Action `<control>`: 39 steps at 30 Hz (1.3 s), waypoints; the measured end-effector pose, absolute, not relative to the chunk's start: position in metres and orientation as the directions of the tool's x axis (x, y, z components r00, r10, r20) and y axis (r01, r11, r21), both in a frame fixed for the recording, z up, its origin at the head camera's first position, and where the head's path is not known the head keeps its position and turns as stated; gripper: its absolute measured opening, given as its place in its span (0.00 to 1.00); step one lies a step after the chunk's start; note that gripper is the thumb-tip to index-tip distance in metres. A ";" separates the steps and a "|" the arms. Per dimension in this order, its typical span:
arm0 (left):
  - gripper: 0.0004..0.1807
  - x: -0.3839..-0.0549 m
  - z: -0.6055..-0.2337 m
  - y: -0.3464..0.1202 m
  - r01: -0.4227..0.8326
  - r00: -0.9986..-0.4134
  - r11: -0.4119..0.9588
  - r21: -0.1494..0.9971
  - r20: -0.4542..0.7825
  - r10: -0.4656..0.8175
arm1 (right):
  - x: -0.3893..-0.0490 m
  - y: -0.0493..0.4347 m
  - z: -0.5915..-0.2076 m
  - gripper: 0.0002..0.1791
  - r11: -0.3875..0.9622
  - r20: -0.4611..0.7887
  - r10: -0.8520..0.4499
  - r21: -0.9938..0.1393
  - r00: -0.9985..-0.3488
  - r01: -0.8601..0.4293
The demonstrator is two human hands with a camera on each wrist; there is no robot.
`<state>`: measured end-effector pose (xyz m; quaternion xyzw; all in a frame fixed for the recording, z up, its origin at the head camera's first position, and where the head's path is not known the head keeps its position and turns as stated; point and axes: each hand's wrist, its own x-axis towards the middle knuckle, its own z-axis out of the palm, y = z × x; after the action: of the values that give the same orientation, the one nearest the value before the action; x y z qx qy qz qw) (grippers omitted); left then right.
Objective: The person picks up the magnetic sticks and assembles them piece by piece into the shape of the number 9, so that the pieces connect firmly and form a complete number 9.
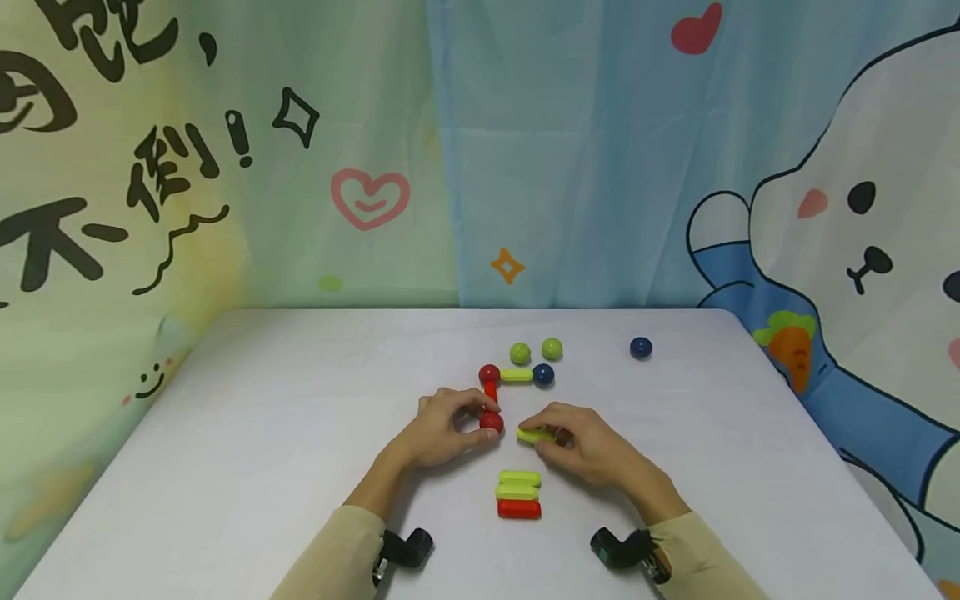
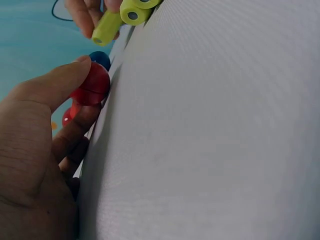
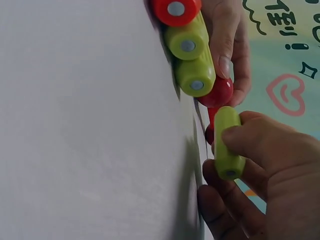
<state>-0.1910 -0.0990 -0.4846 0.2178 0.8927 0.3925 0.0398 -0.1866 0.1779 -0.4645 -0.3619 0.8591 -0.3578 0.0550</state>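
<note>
My left hand (image 1: 442, 429) pinches the near red ball (image 1: 491, 422) between thumb and fingers. From that ball a red magnetic rod (image 1: 491, 392) runs back to another red ball (image 1: 489, 374). A yellow-green rod (image 1: 516, 376) joins the far red ball to a dark blue ball (image 1: 543, 375). Just to the right, my right hand (image 1: 581, 442) holds a loose yellow-green rod (image 3: 228, 142) between thumb and fingers, its near end showing a grey metal disc. In the head view, a small gap separates this rod from the near red ball.
Two yellow-green rods (image 1: 518, 492) and a red rod (image 1: 519, 509) lie side by side in front of the hands. Behind the joined pieces sit two green balls (image 1: 552, 348), and a separate dark blue ball (image 1: 641, 347) rests farther right. A printed curtain (image 1: 570, 167) hangs behind the white table (image 1: 300, 400).
</note>
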 end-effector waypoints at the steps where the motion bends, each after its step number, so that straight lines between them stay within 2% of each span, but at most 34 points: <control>1: 0.16 -0.191 -0.485 -0.099 0.357 -0.903 0.600 0.716 0.099 0.419 | -0.187 0.178 -0.465 0.17 0.481 0.172 -0.656 -0.655 -0.735 -0.583; 23: 0.16 -0.189 -0.489 -0.101 0.366 -0.902 0.595 0.716 0.114 0.417 | -0.196 0.172 -0.471 0.14 0.509 0.118 -0.627 -0.686 -0.770 -0.520; 39: 0.16 -0.191 -0.485 -0.101 0.363 -0.901 0.602 0.711 0.103 0.421 | -0.199 0.165 -0.470 0.13 0.496 0.146 -0.616 -0.692 -0.774 -0.525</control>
<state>-0.1912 -0.1011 -0.4847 0.2194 0.8942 0.3884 0.0375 -0.1990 0.1650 -0.4704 -0.3304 0.8628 -0.3778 0.0603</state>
